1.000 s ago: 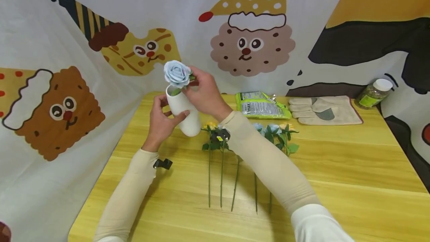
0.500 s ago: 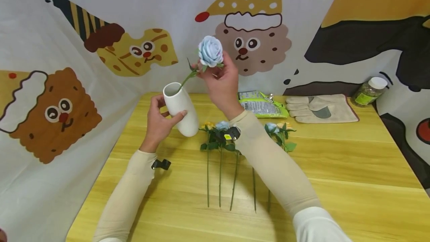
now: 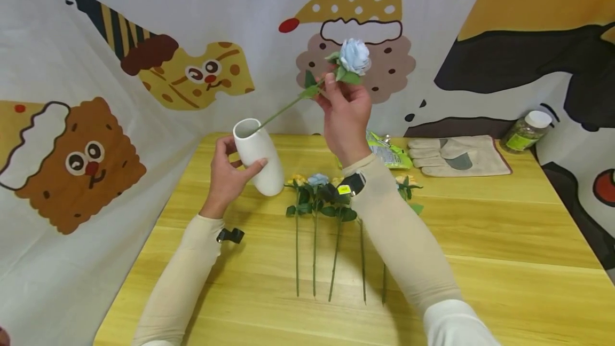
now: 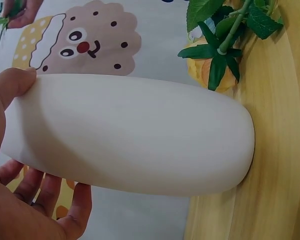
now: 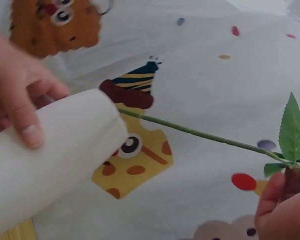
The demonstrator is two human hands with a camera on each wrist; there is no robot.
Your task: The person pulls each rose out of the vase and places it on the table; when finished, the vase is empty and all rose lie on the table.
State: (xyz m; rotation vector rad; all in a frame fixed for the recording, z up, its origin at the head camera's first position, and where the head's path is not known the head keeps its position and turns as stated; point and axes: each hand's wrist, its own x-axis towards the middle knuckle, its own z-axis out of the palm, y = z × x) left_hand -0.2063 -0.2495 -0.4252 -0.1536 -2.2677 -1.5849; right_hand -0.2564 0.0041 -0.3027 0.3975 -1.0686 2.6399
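My left hand [image 3: 231, 178] grips a white vase [image 3: 263, 162] around its middle, thumb on the near side. The vase leans with its mouth toward the upper left, and its base meets the table in the left wrist view. Up and to the right, my right hand [image 3: 347, 113] pinches the stem of a light blue artificial rose [image 3: 354, 57] just below the bloom. Its green stem [image 5: 200, 134] slants down to the vase's mouth, where the lower end is hidden. A green leaf [image 5: 292, 131] stands out beside the right fingers.
Several artificial flowers with yellow and blue blooms lie in a row, a blue rose [image 3: 318, 179] among them, on the wooden table [image 3: 480, 260]. Behind are a green packet [image 3: 396, 158], work gloves [image 3: 461, 156] and a white-lidded jar [image 3: 527, 131]. A printed cloth [image 3: 192, 9] hangs behind.
My right hand has moved up and right from the vase's mouth with the blue rose, baring more of its stem. The left hand and vase have stayed nearly still.
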